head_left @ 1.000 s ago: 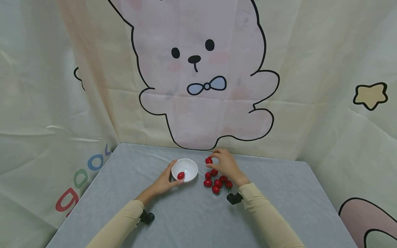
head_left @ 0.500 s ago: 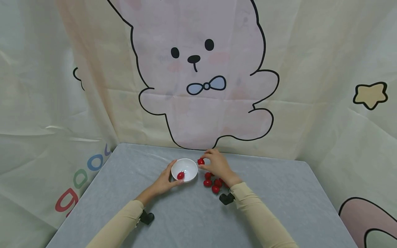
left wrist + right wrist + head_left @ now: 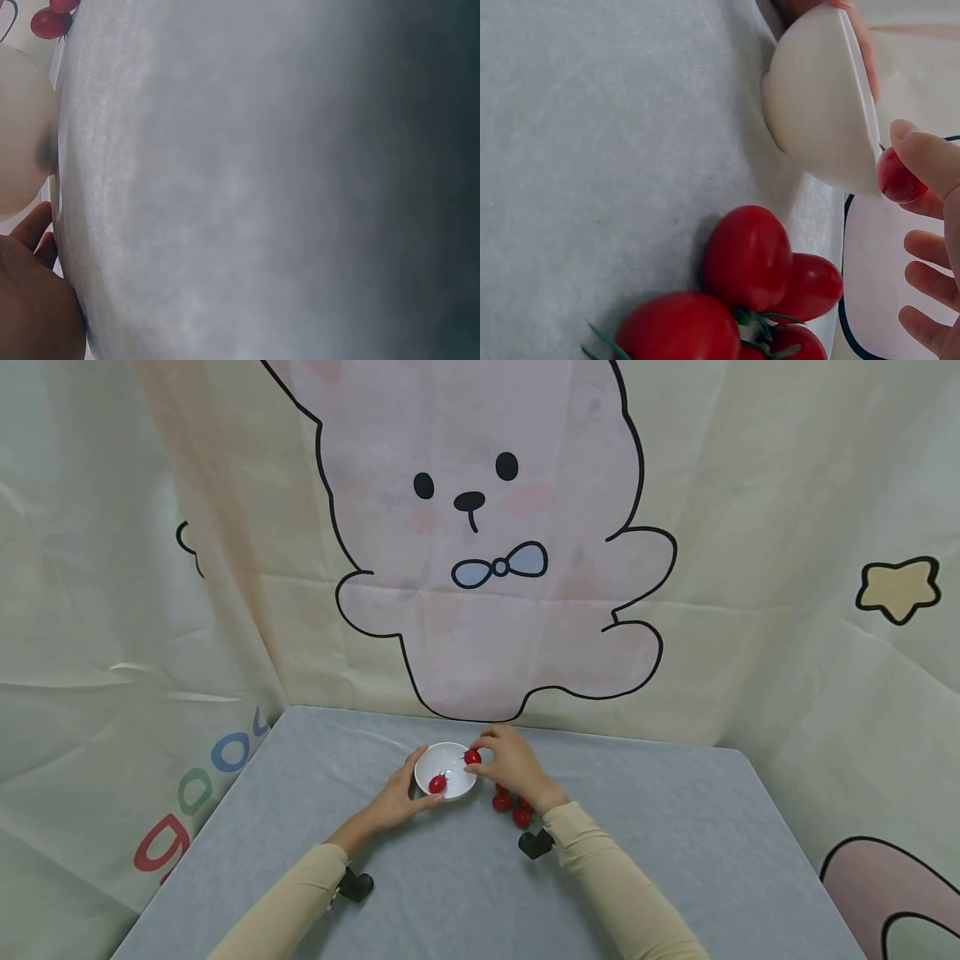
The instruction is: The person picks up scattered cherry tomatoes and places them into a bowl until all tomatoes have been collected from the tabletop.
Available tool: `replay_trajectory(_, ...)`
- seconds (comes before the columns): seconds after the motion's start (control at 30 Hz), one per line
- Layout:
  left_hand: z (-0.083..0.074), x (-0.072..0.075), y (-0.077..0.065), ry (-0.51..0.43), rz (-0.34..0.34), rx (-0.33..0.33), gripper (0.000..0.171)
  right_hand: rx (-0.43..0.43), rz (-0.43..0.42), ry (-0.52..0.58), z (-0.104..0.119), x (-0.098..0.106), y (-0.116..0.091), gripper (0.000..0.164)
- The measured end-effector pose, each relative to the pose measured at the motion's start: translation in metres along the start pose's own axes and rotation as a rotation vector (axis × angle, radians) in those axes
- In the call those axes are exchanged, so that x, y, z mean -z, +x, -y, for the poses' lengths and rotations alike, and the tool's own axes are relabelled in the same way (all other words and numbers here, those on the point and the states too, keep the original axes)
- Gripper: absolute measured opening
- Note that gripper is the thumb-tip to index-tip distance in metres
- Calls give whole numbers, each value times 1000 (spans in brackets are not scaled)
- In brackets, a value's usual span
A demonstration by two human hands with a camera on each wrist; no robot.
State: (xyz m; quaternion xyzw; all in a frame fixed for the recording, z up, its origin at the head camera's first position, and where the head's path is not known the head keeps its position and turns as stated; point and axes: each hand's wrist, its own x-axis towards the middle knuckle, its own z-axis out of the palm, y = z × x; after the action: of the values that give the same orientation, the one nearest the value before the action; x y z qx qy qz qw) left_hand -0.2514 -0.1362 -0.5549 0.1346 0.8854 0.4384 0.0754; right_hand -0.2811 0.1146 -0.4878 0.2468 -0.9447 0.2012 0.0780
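Note:
My left hand (image 3: 397, 800) grips a small white bowl (image 3: 450, 755) from its left side, thumb at the near rim and fingers behind. Inside the bowl lies one red cherry tomato (image 3: 437, 784). With thumb and fingertips, my right hand (image 3: 516, 767) pinches another cherry tomato (image 3: 472, 756) by the bowl's right rim. The right wrist view shows this held tomato (image 3: 900, 178) right at the rim, the other fingers spread below it. In the left wrist view, only the bowl's outer wall (image 3: 24, 127) and part of the left hand (image 3: 37, 292) appear.
Several cherry tomatoes (image 3: 502, 802) sit in a cluster right of the bowl, partly hidden under my right wrist; some have green stems. A grey cloth (image 3: 420, 893) covers the table. A printed curtain (image 3: 480, 635) hangs along the back edge.
My right hand has moved left with the pinched tomato, from above the cluster to the bowl's right rim. The left hand and the bowl have stayed in place.

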Motion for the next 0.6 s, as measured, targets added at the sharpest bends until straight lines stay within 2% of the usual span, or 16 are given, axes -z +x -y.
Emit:
replay_trajectory(0.17, -1, 0, 0, -5, -5, -4, 106, 18, -1, 27, 1, -5, -1, 35)
replay_trajectory(0.6, 2, 0, 1, 9, -12, -25, 105, 42, -17, 7, 0, -13, -2, 36)
